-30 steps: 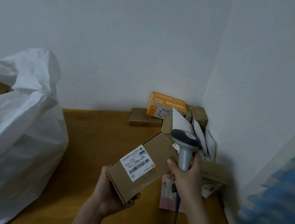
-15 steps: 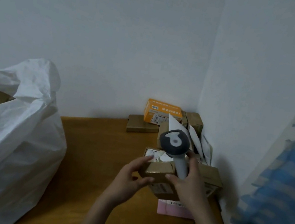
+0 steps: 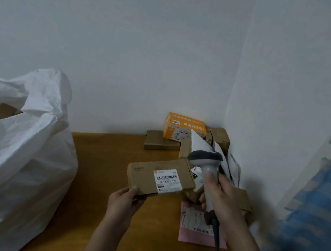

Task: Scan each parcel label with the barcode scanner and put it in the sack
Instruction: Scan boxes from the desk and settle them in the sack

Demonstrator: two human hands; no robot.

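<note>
The left hand (image 3: 123, 200) pinched only the box's (image 3: 155, 178) near left corner, so it might tip and drop; the right hand (image 3: 222, 198) gripped the scanner (image 3: 208, 167), aimed off the label (image 3: 167, 180).

Left hand (image 3: 123, 200) and right hand (image 3: 223, 197): both bare, no gloves, rings or wristbands visible. Both forearms bare to the lower frame edge, no sleeves in view. Fingernails short and unpainted where visible. No markings noted on either arm
</note>
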